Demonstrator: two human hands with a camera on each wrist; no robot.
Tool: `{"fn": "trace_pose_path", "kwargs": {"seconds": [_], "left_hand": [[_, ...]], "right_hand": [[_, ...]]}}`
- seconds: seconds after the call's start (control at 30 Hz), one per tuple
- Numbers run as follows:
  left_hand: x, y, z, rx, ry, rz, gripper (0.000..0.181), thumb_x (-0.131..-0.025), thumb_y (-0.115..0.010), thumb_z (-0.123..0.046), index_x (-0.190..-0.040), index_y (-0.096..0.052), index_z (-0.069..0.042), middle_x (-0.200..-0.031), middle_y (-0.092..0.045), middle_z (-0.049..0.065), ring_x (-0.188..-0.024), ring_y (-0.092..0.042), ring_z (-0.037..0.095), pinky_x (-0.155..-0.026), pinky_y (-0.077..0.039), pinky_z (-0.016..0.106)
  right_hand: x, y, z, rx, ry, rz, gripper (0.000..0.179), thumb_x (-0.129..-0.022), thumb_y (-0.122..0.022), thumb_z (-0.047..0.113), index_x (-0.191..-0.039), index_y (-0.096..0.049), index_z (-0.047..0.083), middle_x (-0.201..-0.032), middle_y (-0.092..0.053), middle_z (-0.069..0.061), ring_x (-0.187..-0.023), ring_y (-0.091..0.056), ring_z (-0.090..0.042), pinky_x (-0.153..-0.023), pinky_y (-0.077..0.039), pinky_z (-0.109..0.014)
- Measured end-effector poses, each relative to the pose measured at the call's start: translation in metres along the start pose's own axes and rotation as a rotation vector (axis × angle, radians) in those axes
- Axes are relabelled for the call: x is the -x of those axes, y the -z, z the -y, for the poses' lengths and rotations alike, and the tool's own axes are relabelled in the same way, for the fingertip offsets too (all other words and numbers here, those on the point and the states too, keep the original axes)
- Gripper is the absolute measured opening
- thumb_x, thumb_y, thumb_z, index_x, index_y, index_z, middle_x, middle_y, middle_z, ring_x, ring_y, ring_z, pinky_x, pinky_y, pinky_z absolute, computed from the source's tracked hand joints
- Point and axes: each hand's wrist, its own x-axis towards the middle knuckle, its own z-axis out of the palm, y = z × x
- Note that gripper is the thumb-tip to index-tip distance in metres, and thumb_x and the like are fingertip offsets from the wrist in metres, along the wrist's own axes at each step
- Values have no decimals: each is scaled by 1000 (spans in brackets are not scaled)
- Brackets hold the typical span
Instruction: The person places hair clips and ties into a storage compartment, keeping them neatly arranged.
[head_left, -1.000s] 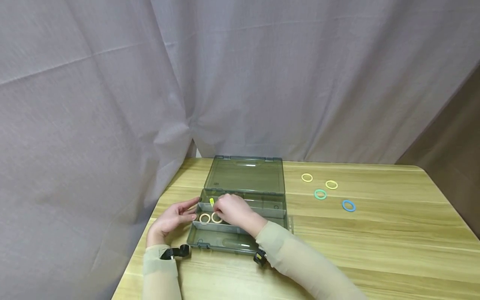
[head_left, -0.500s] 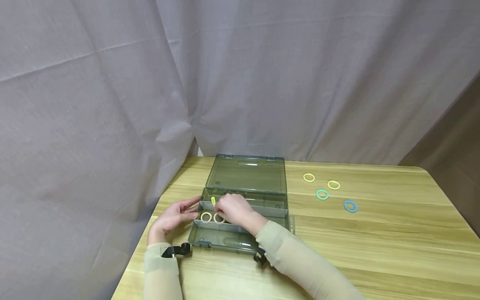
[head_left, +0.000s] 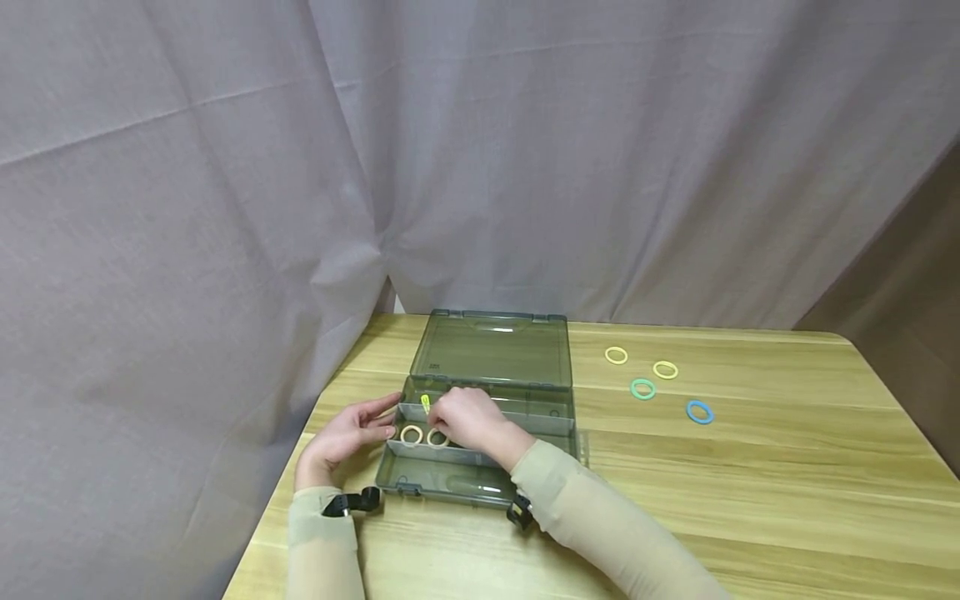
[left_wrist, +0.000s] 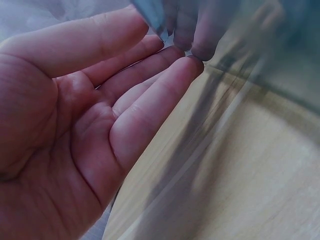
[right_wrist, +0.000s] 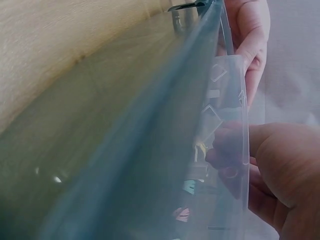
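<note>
A translucent olive-grey storage box (head_left: 480, 490) stands with its lid (head_left: 491, 346) folded back. My left hand (head_left: 347, 435) touches its left wall with thumb and straight fingertips; the left wrist view shows the palm (left_wrist: 75, 130) and the fingertips at the wall. My right hand (head_left: 468, 417) reaches into the middle compartment, fingers bent down at the right edge of a cream ring (head_left: 431, 441). Its fingertips are covered in the head view; in the right wrist view the hand (right_wrist: 285, 170) shows partly through clear plastic. Another cream ring (head_left: 411, 434) lies left of it.
A small yellow piece (head_left: 425, 403) is in the back compartment. Right of the box lie two yellow rings, one (head_left: 626, 357) farther left and one (head_left: 665, 377) nearer, a green ring (head_left: 642, 397) and a blue ring (head_left: 700, 422). A grey curtain (head_left: 525, 167) hangs behind the table.
The view shifts slightly. The cream ring under my right fingers sits marginally farther from the other one than a second ago; both hands stay in nearly the same place.
</note>
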Motion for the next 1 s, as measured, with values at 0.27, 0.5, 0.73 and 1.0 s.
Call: {"fn": "trace_pose_path", "kwargs": {"seconds": [0.27, 0.5, 0.73, 1.0], "left_hand": [[1, -1, 0, -11, -1, -1, 70, -101, -66, 4, -162, -32, 9, -168, -33, 25, -150, -39, 45, -112, -46, 24], [0, -1, -1, -18, -4, 1, 69, -101, -65, 5, -162, -32, 10, -168, -32, 25, -150, -38, 45, -112, -45, 22], [3, 0, 0, -44, -15, 2, 70, -101, -66, 2, -162, -32, 9, -170, -27, 24, -151, -35, 47, -115, -43, 24], [2, 0, 1, -47, -13, 4, 70, -101, -67, 1, -163, -33, 8, -171, -27, 23, -151, -36, 46, -113, -44, 22]], "right_hand": [[5, 5, -2, -124, -18, 28, 13, -101, -77, 17, -106, -87, 23, -101, -81, 12, -87, -74, -5, -74, -63, -27], [23, 19, -18, -369, -25, -14, 14, -100, -78, 15, -112, -85, 13, -107, -81, 5, -90, -74, -8, -80, -63, -31], [44, 28, -44, -512, -88, -49, 16, -101, -76, 12, -115, -84, 11, -106, -82, 3, -91, -75, -9, -84, -63, -34], [68, 41, -72, -559, -162, -123, 18, -98, -78, 11, -114, -83, 7, -106, -82, 2, -91, -74, -7, -81, -62, -29]]}}
